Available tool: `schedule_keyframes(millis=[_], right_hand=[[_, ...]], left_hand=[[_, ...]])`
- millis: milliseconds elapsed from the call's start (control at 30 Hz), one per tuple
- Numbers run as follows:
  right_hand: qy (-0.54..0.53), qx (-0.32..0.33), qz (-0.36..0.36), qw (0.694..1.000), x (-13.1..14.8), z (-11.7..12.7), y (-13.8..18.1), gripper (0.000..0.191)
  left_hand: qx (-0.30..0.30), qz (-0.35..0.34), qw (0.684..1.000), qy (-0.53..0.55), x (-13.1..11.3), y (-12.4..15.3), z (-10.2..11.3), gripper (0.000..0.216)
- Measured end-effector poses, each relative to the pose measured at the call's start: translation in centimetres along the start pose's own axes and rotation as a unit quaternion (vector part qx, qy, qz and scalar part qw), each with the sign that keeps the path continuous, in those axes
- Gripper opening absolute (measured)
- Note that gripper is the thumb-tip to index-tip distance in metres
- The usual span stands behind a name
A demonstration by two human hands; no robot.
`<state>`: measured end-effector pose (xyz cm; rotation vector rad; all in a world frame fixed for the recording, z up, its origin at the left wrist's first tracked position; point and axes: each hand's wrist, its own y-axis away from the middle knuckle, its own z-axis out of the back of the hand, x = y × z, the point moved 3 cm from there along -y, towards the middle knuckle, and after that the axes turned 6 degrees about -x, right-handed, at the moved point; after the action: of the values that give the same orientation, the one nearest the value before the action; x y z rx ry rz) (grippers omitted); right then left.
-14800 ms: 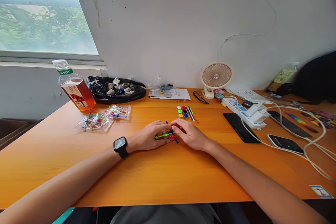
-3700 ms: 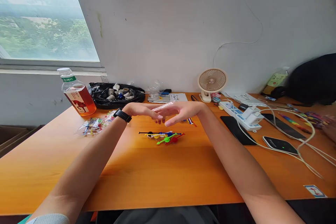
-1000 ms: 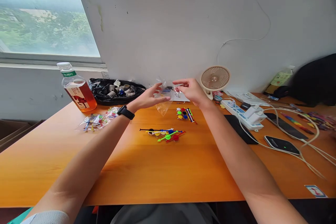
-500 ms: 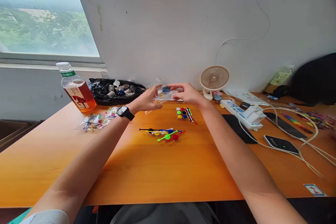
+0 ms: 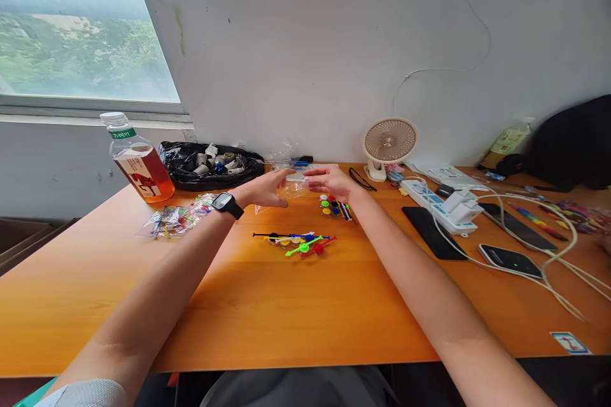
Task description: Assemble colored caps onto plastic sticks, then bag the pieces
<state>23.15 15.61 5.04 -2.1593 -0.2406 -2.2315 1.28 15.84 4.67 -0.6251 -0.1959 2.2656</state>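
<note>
Over the back middle of the table, my left hand (image 5: 265,188), with a black watch on its wrist, is open, thumb and fingers apart. My right hand (image 5: 333,182) faces it with the fingers stretched out and a gap between the two. A crinkled clear plastic bag (image 5: 294,191) lies between and just behind them; I cannot tell whether the fingertips touch it. Below my right hand are several small coloured discs (image 5: 325,205) and a bundle of coloured arrows (image 5: 344,210), partly covered by the wrist. Nearer me lies a group of arrow spinners (image 5: 304,247) on round bases.
At left stand a drink bottle (image 5: 143,168), filled clear packets (image 5: 174,219) and a black bag of rolls (image 5: 214,165). Black glasses (image 5: 361,179) and a small fan (image 5: 390,143) are at the back. On the right, cables run from a power strip (image 5: 439,206) past a phone (image 5: 510,262).
My right hand has moved slightly left and down, uncovering the glasses behind it. The clear bag between the hands sits lower and flatter. My left hand has dropped a little.
</note>
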Motion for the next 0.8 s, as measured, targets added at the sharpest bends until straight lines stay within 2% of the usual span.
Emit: schedule_keyframes(millis=[133, 233, 367, 433, 500, 533, 600, 700, 800], right_hand=[[-0.043, 0.019, -0.017, 0.999, -0.7, 0.1, -0.1, 0.032], [-0.029, 0.013, -0.031, 0.999, -0.5, 0.5, 0.3, 0.036], [0.077, 0.0, -0.017, 0.997, -0.2, 0.9, 0.9, 0.038], [0.135, -0.006, 0.005, 0.991, 0.0, 1.1, 1.0, 0.031], [0.196, 0.014, 0.027, 0.98, 0.2, 1.2, 0.9, 0.025], [0.231, 0.047, 0.038, 0.971, 0.4, 1.1, 0.9, 0.026], [0.31, 0.16, 0.068, 0.935, 0.6, 0.3, 1.3, 0.03], [0.397, 0.333, 0.098, 0.85, 0.8, -1.6, 2.6, 0.038], [0.478, 0.405, 0.075, 0.776, 0.6, -3.6, 4.0, 0.047]], left_hand=[[0.025, 0.029, 0.999, -0.016, 0.6, 0.1, -0.4, 0.097], [0.047, 0.047, 0.997, -0.024, 1.4, 0.3, -0.8, 0.088], [0.076, 0.064, 0.994, -0.04, 2.7, 0.5, -1.2, 0.072], [0.088, 0.078, 0.992, -0.047, 3.3, 0.7, -1.3, 0.07], [0.097, 0.095, 0.989, -0.051, 3.7, 0.9, -1.3, 0.07], [0.1, 0.104, 0.988, -0.053, 3.8, 0.9, -1.2, 0.071], [0.106, 0.116, 0.986, -0.054, 3.7, 1.1, -1.0, 0.073], [0.112, 0.121, 0.985, -0.055, 3.4, 1.2, -0.8, 0.075], [0.111, 0.12, 0.985, -0.054, 3.2, 1.1, -0.8, 0.073]])
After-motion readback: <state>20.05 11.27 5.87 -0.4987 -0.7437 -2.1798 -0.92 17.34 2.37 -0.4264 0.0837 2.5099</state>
